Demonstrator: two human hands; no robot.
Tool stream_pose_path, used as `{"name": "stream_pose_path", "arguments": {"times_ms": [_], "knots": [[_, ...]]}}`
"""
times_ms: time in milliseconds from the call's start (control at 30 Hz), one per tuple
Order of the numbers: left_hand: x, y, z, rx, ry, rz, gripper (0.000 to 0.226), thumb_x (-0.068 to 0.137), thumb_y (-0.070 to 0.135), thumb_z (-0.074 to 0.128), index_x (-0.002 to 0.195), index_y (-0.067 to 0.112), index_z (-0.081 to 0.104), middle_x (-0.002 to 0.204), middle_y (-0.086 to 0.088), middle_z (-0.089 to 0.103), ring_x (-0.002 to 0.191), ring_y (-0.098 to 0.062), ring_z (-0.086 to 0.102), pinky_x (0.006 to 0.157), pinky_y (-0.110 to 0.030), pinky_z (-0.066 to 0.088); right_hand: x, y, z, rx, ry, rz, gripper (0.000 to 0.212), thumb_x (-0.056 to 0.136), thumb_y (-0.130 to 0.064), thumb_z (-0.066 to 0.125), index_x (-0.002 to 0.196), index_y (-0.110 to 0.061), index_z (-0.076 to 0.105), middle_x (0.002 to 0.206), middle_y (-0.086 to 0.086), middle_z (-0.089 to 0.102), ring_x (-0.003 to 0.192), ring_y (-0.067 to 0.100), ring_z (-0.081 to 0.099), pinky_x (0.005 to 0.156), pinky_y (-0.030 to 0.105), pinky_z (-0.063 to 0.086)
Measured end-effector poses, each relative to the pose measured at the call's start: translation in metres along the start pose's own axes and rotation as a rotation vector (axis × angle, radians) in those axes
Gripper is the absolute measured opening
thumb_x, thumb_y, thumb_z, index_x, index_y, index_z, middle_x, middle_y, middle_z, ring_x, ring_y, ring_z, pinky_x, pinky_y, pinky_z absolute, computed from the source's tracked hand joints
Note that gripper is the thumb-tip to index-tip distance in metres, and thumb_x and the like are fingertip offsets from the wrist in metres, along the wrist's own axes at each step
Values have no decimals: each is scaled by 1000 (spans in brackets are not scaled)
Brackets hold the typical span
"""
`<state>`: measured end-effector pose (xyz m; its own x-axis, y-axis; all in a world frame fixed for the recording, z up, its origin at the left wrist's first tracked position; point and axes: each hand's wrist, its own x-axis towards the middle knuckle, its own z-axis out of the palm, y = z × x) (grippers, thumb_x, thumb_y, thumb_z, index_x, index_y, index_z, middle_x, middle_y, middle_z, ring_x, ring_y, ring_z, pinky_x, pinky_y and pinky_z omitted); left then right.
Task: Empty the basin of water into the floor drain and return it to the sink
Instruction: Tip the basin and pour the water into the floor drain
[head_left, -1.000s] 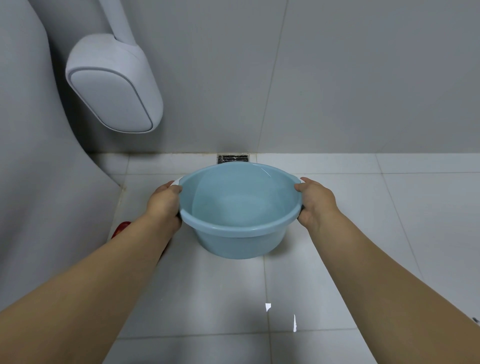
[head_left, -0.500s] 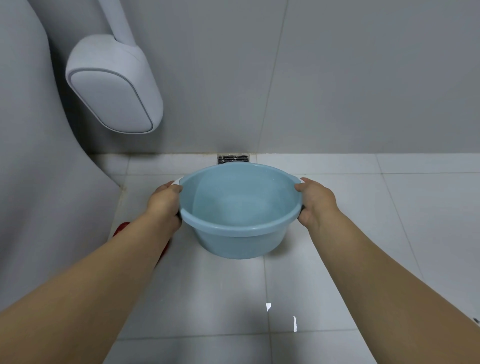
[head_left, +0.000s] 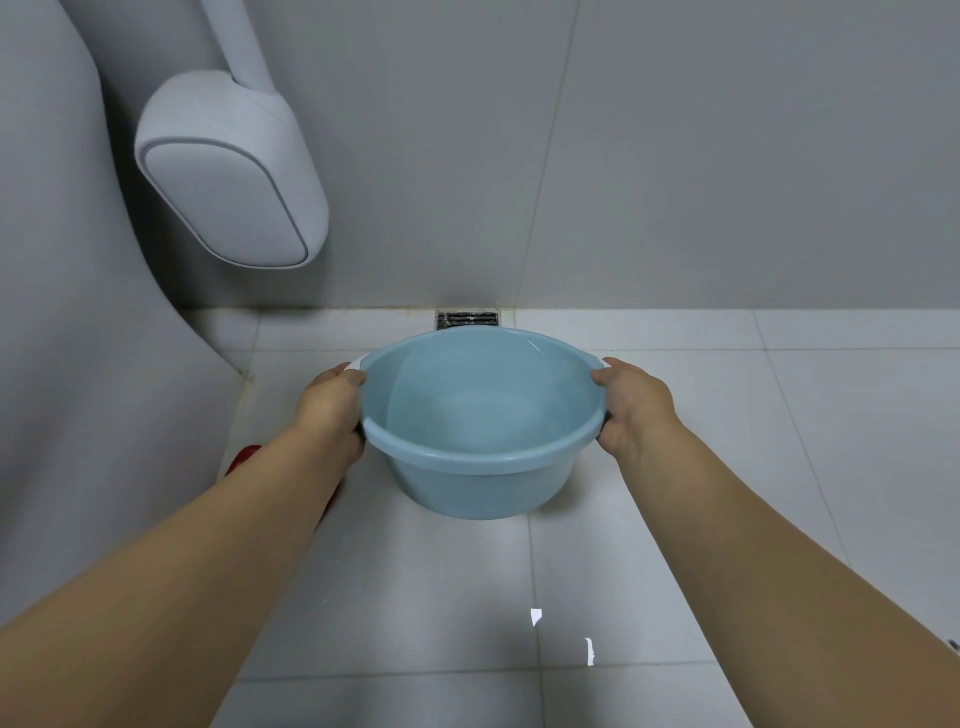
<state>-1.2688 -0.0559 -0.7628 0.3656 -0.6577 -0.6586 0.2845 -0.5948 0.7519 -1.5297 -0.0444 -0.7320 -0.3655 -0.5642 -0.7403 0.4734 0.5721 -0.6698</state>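
**Basin held over the floor tiles, short of the drain**

Both hands clamp the light blue plastic basin (head_left: 480, 421) at its rim: the left hand (head_left: 332, 402) curls round the left handle, the right hand (head_left: 631, 402) round the right one. Between the two grips the basin sits nearly level, with water showing in it. Just beyond the grips, at the foot of the wall, lies the metal floor drain (head_left: 466, 319). Under the left forearm a red object (head_left: 244, 460) peeks out.
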Motion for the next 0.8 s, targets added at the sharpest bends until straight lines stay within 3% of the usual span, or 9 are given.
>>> {"name": "stream_pose_path", "arguments": {"times_ms": [233,400,500,667,800], "knots": [[-1,0,2,-2,4,7,22,100,2,43,114,8,59,90,-11,64,85,-31,63,87,-45,55,0,0,0,5,-3,4,53,96,6,51,145,-14,52,126,12,61,83,26,65,66,37,57],[3,-1,1,-13,7,6,25,100,3,43,118,9,59,89,-11,65,74,-27,63,70,-35,54,1,0,0,9,-7,3,53,96,6,50,145,-13,52,126,12,62,84,27,66,66,37,57],[2,-1,1,-15,5,-3,26,101,4,43,121,10,58,92,-11,65,75,-27,63,70,-36,54,0,-1,1,8,-4,4,53,96,7,50,145,-13,52,125,12,62,83,26,65,64,36,56],[4,-1,0,1,8,-2,29,100,5,43,124,7,60,113,-20,66,77,-28,64,72,-37,55,0,-1,1,13,-5,9,53,96,7,50,145,-13,52,123,12,61,83,26,65,66,37,57],[5,-1,1,-8,14,-13,34,101,5,43,130,6,59,104,-16,68,76,-28,64,71,-36,55,0,-2,1,11,-3,9,53,96,7,50,144,-13,53,127,13,62,83,27,65,68,38,57]]}}
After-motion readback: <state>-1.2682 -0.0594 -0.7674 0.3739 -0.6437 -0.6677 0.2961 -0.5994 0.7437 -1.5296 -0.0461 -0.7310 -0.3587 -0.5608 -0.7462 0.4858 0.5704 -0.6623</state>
